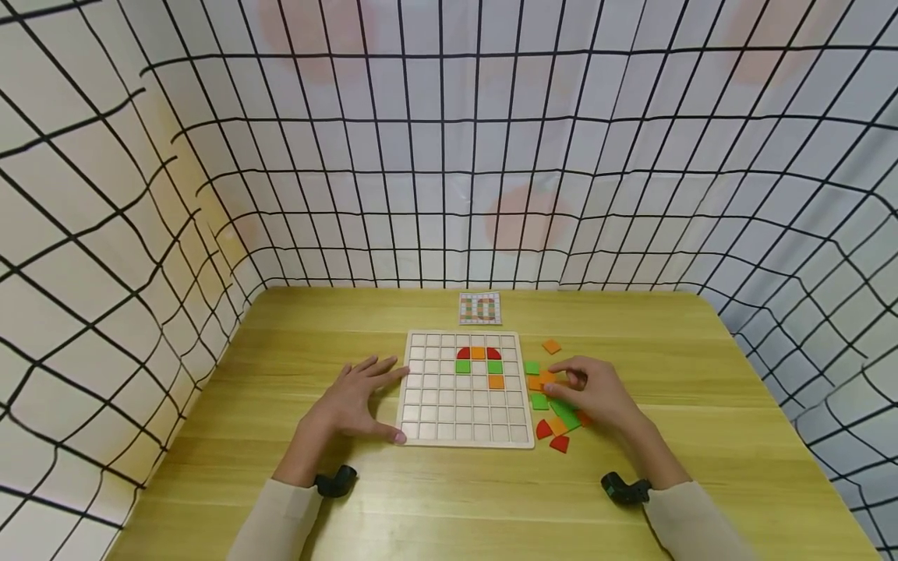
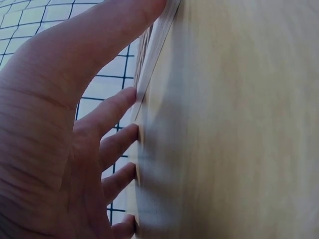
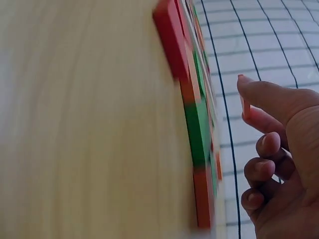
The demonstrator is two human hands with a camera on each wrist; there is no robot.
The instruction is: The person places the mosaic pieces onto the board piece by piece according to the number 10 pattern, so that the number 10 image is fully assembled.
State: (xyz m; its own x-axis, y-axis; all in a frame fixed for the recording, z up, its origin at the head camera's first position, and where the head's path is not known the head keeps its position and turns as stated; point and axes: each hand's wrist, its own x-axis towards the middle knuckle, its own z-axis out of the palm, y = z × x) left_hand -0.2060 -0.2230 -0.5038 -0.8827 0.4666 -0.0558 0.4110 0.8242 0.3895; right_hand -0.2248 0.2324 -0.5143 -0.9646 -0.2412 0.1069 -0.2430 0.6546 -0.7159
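A pale square board point(image 1: 449, 428) with a grid of recessed cells lies on the table. Set in its upper part are an orange tile point(image 1: 479, 353) between two red quarter-round tiles point(image 1: 494, 354), green tiles point(image 1: 463, 366) below them, and another orange tile point(image 1: 496, 382). My left hand point(image 1: 354, 401) spreads along the board's left side, thumb point(image 2: 134, 15) and index fingertip at its edge. On the right, my right hand point(image 1: 592, 389) pinches a thin orange tile point(image 3: 245, 105) between thumb and index finger, raised over the loose tiles; its other fingers curl inward.
Loose green point(image 1: 539, 401), orange point(image 1: 557, 425) and red point(image 1: 559, 444) tiles lie heaped right of the board. One orange tile point(image 1: 552, 346) lies apart, farther back. A small patterned card point(image 1: 480, 308) sits behind the board. Black grid netting point(image 1: 449, 210) surrounds the wooden table point(image 1: 449, 499).
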